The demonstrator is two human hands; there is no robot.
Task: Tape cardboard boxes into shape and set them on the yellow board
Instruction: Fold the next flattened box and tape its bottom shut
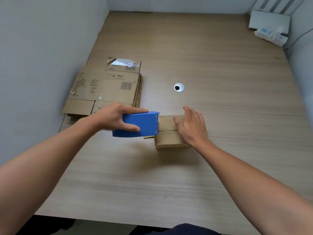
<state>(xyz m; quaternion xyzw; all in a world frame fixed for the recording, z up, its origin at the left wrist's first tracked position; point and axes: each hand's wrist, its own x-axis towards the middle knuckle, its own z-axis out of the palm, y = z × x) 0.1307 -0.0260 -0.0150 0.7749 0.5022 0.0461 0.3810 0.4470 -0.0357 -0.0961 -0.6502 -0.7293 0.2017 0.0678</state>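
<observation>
Both forearms fill the bottom of the view, nearest us. Left hand [116, 118] is clamped around the blue tape dispenser [142, 124], thumb on the near side, fingers over the top. Its front edge meets the left end of the small cardboard box [167, 140], which sits on the counter [169, 184] mid-view. Right hand [191, 128] lies flat, fingers straight, pressing on the box top across the flap seam. We judge the step to be taping that seam. To do it well we'd hold the flaps butted tight, anchor tape on the box's end wall first, pull straight along the seam, and slide the right hand clear ahead of the dispenser. Flattened cardboard stack [108, 87] lies far left. Yellow board: we cannot see it.
</observation>
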